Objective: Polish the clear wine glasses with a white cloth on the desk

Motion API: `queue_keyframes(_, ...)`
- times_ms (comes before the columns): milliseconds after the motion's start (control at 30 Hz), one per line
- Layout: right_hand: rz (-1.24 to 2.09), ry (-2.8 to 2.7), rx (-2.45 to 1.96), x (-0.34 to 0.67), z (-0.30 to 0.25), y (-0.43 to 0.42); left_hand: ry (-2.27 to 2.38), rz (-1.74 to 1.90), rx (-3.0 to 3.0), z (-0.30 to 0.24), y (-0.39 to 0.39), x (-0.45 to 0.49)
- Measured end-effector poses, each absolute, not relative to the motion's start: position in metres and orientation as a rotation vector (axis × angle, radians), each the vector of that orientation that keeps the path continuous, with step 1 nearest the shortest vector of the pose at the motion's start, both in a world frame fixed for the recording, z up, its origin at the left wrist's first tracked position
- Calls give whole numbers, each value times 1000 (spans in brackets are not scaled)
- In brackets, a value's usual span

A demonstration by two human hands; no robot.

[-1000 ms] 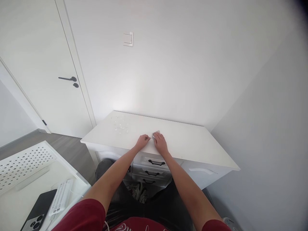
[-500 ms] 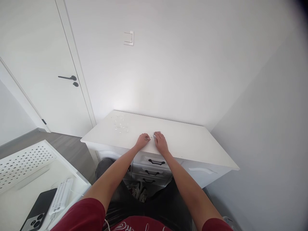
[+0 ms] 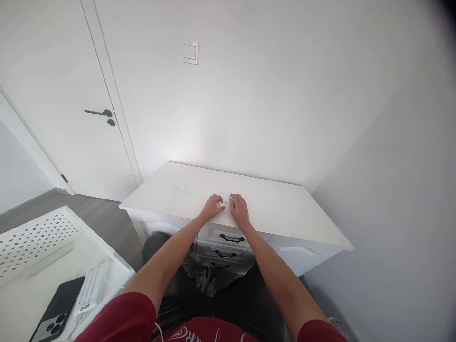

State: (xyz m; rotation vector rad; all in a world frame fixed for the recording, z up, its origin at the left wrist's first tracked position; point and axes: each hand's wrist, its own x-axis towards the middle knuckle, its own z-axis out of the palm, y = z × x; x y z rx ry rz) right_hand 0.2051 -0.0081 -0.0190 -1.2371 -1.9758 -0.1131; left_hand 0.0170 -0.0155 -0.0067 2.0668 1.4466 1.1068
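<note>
In the head view, my left hand is at the front middle of the white cabinet top. Its fingers are closed round a small clear glass, which seems tilted on its side; its exact shape is hard to make out. Just to the right, my right hand has its fingers curled over a crumpled whitish cloth or tissue, mostly hidden under them. A small gap separates the two hands. Several small clear stemmed glasses stand upright in a group toward the back left of the top.
Black-handled drawers lie below the cabinet's front edge. At lower left, a white desk carries a black phone and a white power strip. The wall rises behind the cabinet, with a door at left.
My left hand has turned slightly, with the fingers more raised and the glass showing more. My right hand has shifted a little with the cloth, and the gap between them remains small.
</note>
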Motion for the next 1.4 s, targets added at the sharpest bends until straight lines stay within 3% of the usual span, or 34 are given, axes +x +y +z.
queue_keyframes(300, -127, -2266, -1023, 203, -13, -16, 1443, 1102, 2028, -14, -8, 16)
queue_keyframes(1067, -101, -1938, -1225, 204, -8, -13, 1616, 943, 2292, -2, -16, 23)
queue_keyframes(1233, -101, -2174, -1045, 202, -5, -16, 1870, 759, 2498, -4, -23, 32)
queue_keyframes(1400, -97, -2021, -1200, 202, -6, -17, 1897, 638, 2596, -2, -27, 38)
